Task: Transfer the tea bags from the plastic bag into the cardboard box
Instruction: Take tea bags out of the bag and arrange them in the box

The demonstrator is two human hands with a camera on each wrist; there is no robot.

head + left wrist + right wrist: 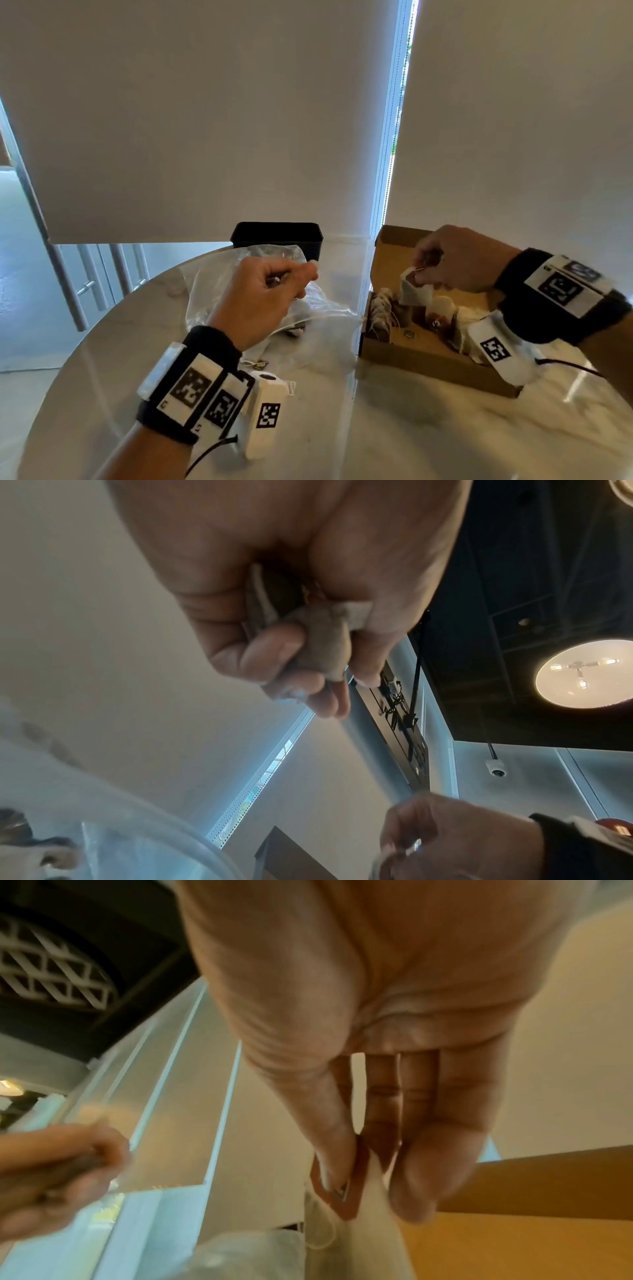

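A clear plastic bag (318, 308) lies crumpled on the table, with a few tea bags dimly visible inside. Above it my left hand (301, 277) is curled round a crumpled tea bag (322, 645). To the right an open cardboard box (411, 353) holds several tea bags. Over its left half my right hand (424, 270) pinches a white tea bag (416, 293) by its top, so that the bag hangs just above those in the box. In the right wrist view my thumb and fingers (414, 1191) press the bag's red-brown tag (358, 1194).
A black rectangular container (277, 234) stands behind the plastic bag at the table's far edge. The round marble table (342, 438) curves away on the left. A loose tea-bag tag (260, 364) lies near my left wrist. Pale blinds hang close behind.
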